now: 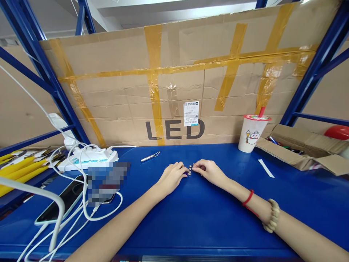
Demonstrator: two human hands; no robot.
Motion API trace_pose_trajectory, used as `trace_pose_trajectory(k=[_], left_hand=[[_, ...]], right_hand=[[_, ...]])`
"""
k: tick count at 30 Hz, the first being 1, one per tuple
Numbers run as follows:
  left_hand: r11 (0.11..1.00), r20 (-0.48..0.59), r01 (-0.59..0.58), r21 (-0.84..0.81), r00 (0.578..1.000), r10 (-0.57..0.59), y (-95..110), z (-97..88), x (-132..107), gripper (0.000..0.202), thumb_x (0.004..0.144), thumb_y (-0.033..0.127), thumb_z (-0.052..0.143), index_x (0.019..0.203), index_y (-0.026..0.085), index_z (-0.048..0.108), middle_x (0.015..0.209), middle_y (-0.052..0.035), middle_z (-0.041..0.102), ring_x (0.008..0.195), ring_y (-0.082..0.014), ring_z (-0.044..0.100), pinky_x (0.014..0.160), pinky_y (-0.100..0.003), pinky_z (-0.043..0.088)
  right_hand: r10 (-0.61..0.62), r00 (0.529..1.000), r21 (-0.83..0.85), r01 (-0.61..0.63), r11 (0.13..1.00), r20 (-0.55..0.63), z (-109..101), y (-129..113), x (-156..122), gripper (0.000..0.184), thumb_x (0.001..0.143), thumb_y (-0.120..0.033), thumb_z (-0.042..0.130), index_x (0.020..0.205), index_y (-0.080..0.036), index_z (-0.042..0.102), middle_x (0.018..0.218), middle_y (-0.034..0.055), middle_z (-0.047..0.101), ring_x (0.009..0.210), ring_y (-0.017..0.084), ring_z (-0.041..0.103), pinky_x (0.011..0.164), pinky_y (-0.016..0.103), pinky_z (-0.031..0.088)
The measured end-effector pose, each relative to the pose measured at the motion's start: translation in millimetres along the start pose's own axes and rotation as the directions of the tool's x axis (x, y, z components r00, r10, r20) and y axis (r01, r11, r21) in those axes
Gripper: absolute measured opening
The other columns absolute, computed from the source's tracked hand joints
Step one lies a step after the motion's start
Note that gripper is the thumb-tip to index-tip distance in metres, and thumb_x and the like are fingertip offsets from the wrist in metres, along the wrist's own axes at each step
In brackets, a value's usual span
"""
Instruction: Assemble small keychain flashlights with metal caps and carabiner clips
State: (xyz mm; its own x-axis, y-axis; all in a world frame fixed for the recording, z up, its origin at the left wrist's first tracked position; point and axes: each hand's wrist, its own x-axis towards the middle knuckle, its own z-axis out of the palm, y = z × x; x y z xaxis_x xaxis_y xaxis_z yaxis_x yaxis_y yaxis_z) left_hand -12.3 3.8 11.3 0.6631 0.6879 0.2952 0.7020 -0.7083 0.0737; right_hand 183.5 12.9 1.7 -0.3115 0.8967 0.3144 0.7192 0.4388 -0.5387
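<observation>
Both my hands rest on the blue table (207,218) near its middle. My left hand (172,177) has its fingers curled and pinches small round silver parts (190,170) that look like button cells. My right hand (209,171) faces it, fingers closed on the same small cluster from the other side. The parts are tiny and partly hidden by my fingertips. A red cord and a beaded bracelet (272,215) sit on my right wrist.
A silver pen-like tool (149,157) lies left of my hands. A white power strip (88,157) with white cables and a phone (61,202) sit at the left. A drink cup (252,133) and an open cardboard box (300,151) stand at the right. A taped cardboard sheet (174,91) marked LED closes the back.
</observation>
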Motion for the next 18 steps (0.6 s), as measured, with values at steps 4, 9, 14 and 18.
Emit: trace_pose_trajectory(k=[4,9,14,18], left_hand=[[0.998,-0.021,-0.022,0.059,1.000,0.024,-5.3,1.1,0.0,0.025,0.092,0.026,0.036,0.102,0.021,0.059,0.098,-0.0045,0.056,0.091,-0.0186,0.049,0.078,-0.032,0.039],[0.997,-0.068,-0.045,0.069,0.996,0.050,-7.2,3.3,-0.2,0.027,0.093,0.025,0.034,0.104,0.023,0.059,0.098,-0.0046,0.055,0.091,-0.0180,0.047,0.075,-0.032,0.035],[0.998,-0.102,0.024,0.065,0.995,-0.018,-7.1,3.9,0.1,0.029,0.094,0.020,0.030,0.103,0.020,0.058,0.096,-0.0052,0.055,0.089,-0.0180,0.046,0.075,-0.032,0.034],[0.998,-0.078,0.062,0.025,0.995,-0.060,-8.1,7.5,-0.3,0.029,0.094,0.018,0.028,0.106,0.020,0.055,0.098,-0.0045,0.055,0.088,-0.0175,0.047,0.077,-0.032,0.035]], right_hand=[[0.023,1.000,-0.047,-0.022,0.999,0.016,-0.3,-2.1,-1.6,0.023,0.083,-0.036,0.049,0.077,-0.021,0.065,0.084,0.0022,0.065,0.069,0.015,0.056,0.061,0.027,0.041],[0.014,1.000,-0.085,-0.012,0.996,0.024,-0.8,-2.9,-2.4,0.025,0.084,-0.039,0.048,0.075,-0.021,0.063,0.081,0.0018,0.065,0.068,0.015,0.056,0.059,0.026,0.039],[0.027,1.000,-0.064,-0.026,0.998,0.011,-1.1,-3.7,-2.7,0.025,0.084,-0.040,0.049,0.075,-0.021,0.063,0.080,0.0014,0.065,0.067,0.015,0.056,0.058,0.026,0.040],[0.013,1.000,-0.046,-0.012,0.999,0.024,-1.3,-5.4,-3.2,0.025,0.083,-0.041,0.050,0.076,-0.021,0.063,0.080,0.0014,0.064,0.065,0.014,0.055,0.057,0.025,0.040]])
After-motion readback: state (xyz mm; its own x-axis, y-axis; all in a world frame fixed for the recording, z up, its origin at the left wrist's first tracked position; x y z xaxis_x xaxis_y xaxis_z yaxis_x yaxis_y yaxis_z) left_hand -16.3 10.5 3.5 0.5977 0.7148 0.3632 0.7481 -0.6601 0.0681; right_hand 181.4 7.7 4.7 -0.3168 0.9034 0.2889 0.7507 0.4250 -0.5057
